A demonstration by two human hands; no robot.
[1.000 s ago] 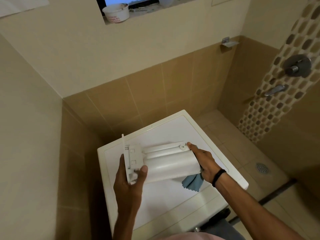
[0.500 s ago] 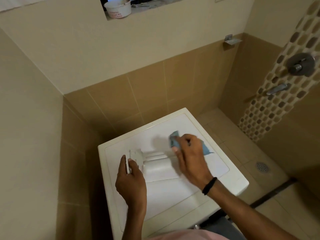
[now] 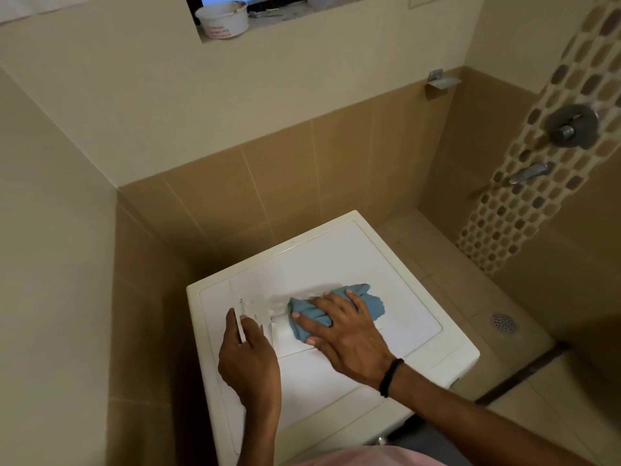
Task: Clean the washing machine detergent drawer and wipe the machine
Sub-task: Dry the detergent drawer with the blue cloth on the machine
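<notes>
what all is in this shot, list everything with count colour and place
washing machine: one, white, in the tiled corner, seen from above
detergent drawer: one, white, lying on the machine's top
cloth: one, blue, bunched on the drawer
tub: one, white with red print, on the window ledge
wall bracket: one, metal, on the back wall to the right
shower valve: one, metal, on the mosaic strip
spout: one, metal, below the valve
floor drain: one, metal, in the floor right of the machine
wristband: one, black, on the right wrist
left hand: grips the drawer's front end
right hand: presses the cloth onto the drawer
</notes>
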